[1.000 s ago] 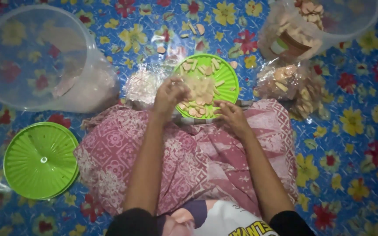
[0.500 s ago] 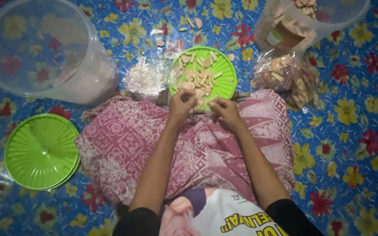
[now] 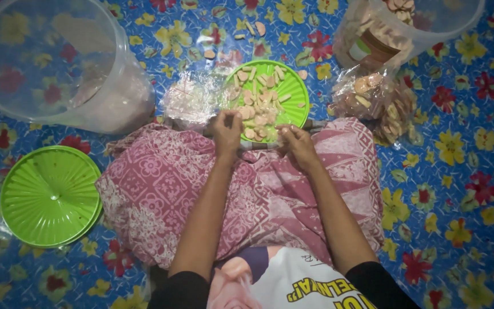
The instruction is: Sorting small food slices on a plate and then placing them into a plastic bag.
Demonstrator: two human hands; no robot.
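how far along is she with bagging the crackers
Looks done: a filled clear bag of crackers lies right of the green lid. In hand: the left hand and right hand sit together at the lid's near edge, handling something too small to tell. Left: a pile of cracker pieces on that lid, loose pieces on the mat, and more in the tub top right.

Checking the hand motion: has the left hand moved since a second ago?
Yes. The left hand has drawn back toward the lap, off the green lid of crackers to its near edge, close to the right hand.
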